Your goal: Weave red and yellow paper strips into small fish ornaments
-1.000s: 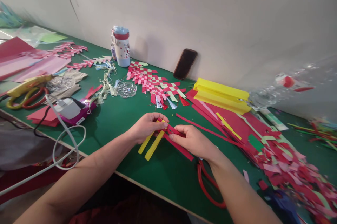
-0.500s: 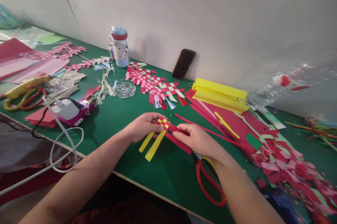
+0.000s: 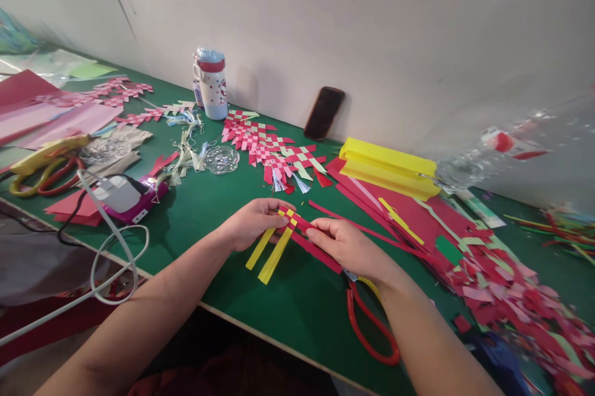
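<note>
Between my hands is a small woven piece of red and yellow paper strips (image 3: 288, 217), checkered where the strips cross. My left hand (image 3: 258, 222) pinches its left edge, thumb on top. Two yellow tails (image 3: 272, 264) hang down toward me from the weave. My right hand (image 3: 337, 240) is closed on the red strips (image 3: 320, 251), which run off to the right; its other fingers are partly hidden. Under my right wrist lies a pair of scissors with red handles (image 3: 367, 328), blades mostly covered by the hand.
Finished checkered paper weaves (image 3: 260, 142) with tassels lie ahead, near a bottle (image 3: 214, 86) and a phone (image 3: 325, 112) against the wall. Folded yellow paper (image 3: 388, 167) rests on red sheets at right, beside paper scraps (image 3: 506, 297). A white cable (image 3: 95, 259) loops at left.
My hands stay almost in place on the woven paper. The yellow tails and red strips have shifted very slightly to the right.
</note>
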Demonstrator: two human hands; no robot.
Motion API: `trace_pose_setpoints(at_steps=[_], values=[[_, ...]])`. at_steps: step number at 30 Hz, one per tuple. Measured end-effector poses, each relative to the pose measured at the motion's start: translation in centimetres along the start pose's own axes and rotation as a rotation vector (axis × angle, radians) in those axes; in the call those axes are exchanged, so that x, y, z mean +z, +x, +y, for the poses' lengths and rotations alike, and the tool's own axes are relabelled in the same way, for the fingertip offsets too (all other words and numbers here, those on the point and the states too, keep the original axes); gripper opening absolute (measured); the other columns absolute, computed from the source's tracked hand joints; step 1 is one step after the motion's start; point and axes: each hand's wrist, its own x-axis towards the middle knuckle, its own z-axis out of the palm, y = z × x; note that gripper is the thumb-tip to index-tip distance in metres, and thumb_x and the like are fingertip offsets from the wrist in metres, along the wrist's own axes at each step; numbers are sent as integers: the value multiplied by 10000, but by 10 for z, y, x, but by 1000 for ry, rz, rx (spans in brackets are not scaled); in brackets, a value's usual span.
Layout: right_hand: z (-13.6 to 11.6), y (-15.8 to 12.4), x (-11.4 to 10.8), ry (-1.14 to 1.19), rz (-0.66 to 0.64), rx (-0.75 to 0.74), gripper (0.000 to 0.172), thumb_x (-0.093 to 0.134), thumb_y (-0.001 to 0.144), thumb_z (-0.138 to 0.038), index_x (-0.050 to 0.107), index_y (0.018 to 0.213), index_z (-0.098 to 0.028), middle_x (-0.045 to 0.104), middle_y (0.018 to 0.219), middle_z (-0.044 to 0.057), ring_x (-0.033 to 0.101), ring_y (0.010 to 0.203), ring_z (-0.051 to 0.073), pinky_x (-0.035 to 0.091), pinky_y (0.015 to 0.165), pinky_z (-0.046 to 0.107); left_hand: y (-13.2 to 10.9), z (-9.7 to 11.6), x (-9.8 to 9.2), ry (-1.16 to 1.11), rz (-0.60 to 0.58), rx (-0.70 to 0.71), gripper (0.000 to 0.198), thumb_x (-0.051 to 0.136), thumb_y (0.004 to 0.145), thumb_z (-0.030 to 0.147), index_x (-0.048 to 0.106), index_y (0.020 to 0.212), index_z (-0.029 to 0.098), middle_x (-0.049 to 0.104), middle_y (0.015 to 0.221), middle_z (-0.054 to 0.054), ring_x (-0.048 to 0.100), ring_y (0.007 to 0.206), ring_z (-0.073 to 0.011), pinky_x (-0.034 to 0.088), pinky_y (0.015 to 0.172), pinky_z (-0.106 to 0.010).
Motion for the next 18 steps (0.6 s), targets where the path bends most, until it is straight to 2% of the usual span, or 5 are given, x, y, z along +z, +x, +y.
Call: trace_pose_setpoints(at_steps=[6,11,18], values=[[5,0,-3,-1,22,19,353,522,896,-522,660,1061,-242,707,883,-9,615,747,158,456,654,261,-2,6,3,-17,38,-19,313,740,760,234,651,1031,106,609,740,-21,537,604,-93,434,500,-205],[9,-3,-8,-17,77,69,396,515,897,-533,658,1107,-229,736,941,22,667,806,182,492,728,292,-3,11,6,-14,101,-32,213,663,812,157,648,1015,94,606,683,-12,538,539,-82,418,464,-190],[11,-11,-11,-36,112,79,487,445,920,-583,647,1147,-202,736,1029,68,672,955,237,505,817,341,0,10,5,-31,131,-49,189,609,855,144,635,1037,104,656,728,-42,616,549,-109,466,473,-199]])
